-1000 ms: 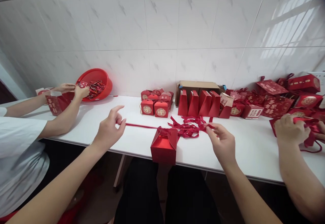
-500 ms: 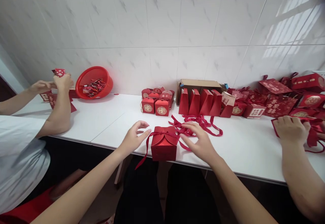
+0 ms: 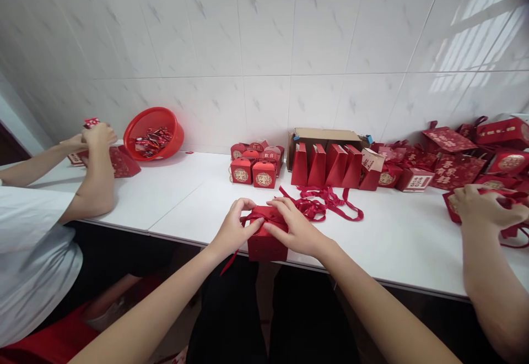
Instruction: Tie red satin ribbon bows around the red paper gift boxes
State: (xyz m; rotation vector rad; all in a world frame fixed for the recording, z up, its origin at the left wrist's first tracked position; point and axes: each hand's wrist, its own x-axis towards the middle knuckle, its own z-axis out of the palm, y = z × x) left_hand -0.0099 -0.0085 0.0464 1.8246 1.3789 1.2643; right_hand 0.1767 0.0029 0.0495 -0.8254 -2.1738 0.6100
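Note:
A red gift box (image 3: 266,245) stands at the near edge of the white table (image 3: 397,243), right in front of me. A red ribbon (image 3: 264,215) lies across its closed top, and one end hangs down over the table edge. My left hand (image 3: 235,226) pinches the ribbon on the box's left side. My right hand (image 3: 295,226) pinches it on the right side, fingers curled over the top. Both hands rest against the box.
A pile of loose red ribbons (image 3: 330,201) lies just behind the box. Small red boxes (image 3: 256,168), flat folded red boxes (image 3: 330,166) and a cardboard carton (image 3: 324,135) line the wall. A red basin (image 3: 154,132) sits at left. Other persons' hands work at left (image 3: 93,135) and right (image 3: 481,207).
My hands closed in from either side onto the box top and took hold of the ribbon. A second ago the ribbon was stretched wide between them and the box was open.

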